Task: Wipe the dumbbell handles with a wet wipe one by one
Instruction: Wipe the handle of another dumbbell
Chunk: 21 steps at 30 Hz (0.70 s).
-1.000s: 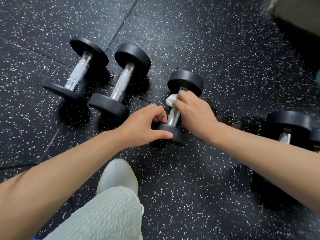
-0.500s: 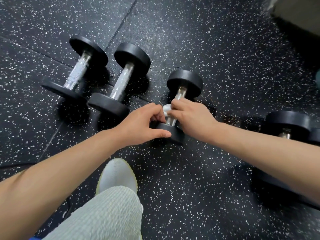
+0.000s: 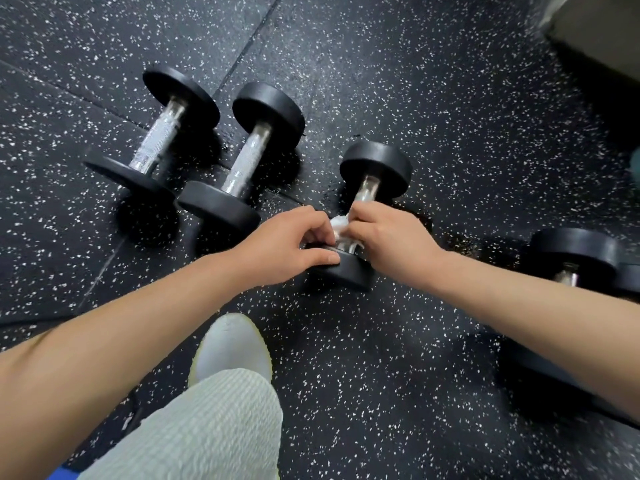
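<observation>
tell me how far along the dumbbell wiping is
Done: unclear. The far-left dumbbell and second dumbbell lie with bare handles, and nothing shows whether they were wiped. In hand: the right hand presses the wet wipe around the near end of the handle of the third dumbbell, while the left hand grips its near head. Left: at least the dumbbell on the right, untouched and partly hidden.

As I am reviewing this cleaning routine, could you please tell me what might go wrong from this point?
The round-headed dumbbell lies loose on the floor, steadied only by the left hand on its near head; a slip could let it roll sideways into the neighbouring dumbbell. The right hand has the wet wipe bunched at the near end of the handle, so the bare far part may get missed.
</observation>
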Each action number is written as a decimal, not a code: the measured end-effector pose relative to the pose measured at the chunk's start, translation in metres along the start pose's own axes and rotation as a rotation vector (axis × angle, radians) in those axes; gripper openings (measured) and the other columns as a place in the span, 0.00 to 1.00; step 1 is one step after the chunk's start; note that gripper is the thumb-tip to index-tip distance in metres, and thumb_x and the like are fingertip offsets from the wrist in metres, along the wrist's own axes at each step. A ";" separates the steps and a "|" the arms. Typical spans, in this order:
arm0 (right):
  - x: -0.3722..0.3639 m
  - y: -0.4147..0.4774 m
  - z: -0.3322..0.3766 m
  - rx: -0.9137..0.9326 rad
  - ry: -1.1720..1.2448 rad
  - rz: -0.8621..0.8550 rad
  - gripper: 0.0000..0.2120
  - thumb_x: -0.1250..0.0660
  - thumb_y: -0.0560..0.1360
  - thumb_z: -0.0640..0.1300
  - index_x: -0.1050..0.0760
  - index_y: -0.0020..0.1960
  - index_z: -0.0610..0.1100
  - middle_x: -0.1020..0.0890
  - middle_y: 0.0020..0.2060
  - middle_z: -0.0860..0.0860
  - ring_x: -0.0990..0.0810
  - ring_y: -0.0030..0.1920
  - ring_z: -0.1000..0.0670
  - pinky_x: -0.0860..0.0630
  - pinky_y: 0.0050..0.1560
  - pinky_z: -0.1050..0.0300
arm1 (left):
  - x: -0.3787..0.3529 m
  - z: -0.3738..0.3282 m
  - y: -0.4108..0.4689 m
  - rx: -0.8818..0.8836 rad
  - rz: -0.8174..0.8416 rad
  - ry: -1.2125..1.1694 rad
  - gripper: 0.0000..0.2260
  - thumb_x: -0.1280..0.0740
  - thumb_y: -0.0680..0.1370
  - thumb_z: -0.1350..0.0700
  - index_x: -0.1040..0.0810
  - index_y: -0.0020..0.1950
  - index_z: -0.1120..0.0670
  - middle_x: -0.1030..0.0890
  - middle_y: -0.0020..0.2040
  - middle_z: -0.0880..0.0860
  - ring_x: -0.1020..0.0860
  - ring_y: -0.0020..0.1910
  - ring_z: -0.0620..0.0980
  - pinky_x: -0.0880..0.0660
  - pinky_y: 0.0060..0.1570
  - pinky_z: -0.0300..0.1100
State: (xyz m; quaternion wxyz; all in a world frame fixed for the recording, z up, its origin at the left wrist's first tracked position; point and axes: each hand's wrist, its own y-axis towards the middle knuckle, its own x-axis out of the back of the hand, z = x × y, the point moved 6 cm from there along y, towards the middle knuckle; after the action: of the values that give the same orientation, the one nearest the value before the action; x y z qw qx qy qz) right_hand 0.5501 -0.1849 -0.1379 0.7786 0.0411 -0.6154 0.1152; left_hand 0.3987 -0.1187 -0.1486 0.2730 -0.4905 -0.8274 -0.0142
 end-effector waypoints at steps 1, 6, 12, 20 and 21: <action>0.002 0.002 -0.007 -0.043 -0.007 -0.024 0.14 0.29 0.67 0.33 0.19 0.50 0.47 0.24 0.46 0.51 0.23 0.45 0.45 0.28 0.33 0.55 | 0.000 -0.001 0.001 0.007 0.012 0.019 0.10 0.21 0.73 0.46 0.20 0.47 0.43 0.20 0.49 0.45 0.20 0.51 0.46 0.23 0.56 0.52; 0.011 0.008 -0.023 -0.227 -0.009 -0.127 0.12 0.30 0.71 0.35 0.17 0.52 0.47 0.24 0.46 0.50 0.23 0.45 0.44 0.27 0.33 0.52 | -0.002 -0.007 0.005 0.035 0.024 0.099 0.12 0.21 0.71 0.41 0.22 0.44 0.43 0.21 0.47 0.44 0.21 0.49 0.45 0.23 0.54 0.52; 0.008 -0.004 0.002 0.057 0.107 0.068 0.11 0.27 0.71 0.36 0.17 0.49 0.49 0.23 0.45 0.53 0.22 0.40 0.45 0.26 0.33 0.53 | -0.004 -0.009 0.005 0.051 0.017 0.129 0.14 0.21 0.70 0.41 0.23 0.43 0.43 0.21 0.47 0.44 0.21 0.48 0.45 0.24 0.54 0.50; 0.015 0.012 -0.026 -0.190 0.003 -0.111 0.12 0.30 0.71 0.35 0.17 0.51 0.48 0.24 0.46 0.51 0.22 0.47 0.44 0.23 0.36 0.49 | -0.004 -0.011 0.004 0.044 0.020 0.093 0.13 0.20 0.71 0.43 0.23 0.44 0.44 0.21 0.47 0.45 0.21 0.49 0.44 0.24 0.55 0.48; 0.010 0.007 -0.014 -0.102 0.044 -0.074 0.13 0.30 0.70 0.35 0.17 0.51 0.48 0.24 0.46 0.52 0.22 0.47 0.45 0.23 0.36 0.51 | -0.003 -0.010 0.004 0.043 0.018 0.088 0.13 0.20 0.71 0.43 0.22 0.44 0.44 0.21 0.47 0.45 0.21 0.49 0.44 0.24 0.55 0.49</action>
State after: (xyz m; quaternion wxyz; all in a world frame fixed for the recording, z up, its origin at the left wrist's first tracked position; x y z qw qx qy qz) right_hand 0.5642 -0.1740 -0.1317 0.7967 0.0214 -0.6014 0.0557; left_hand 0.4073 -0.1225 -0.1426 0.3198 -0.4911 -0.8101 -0.0154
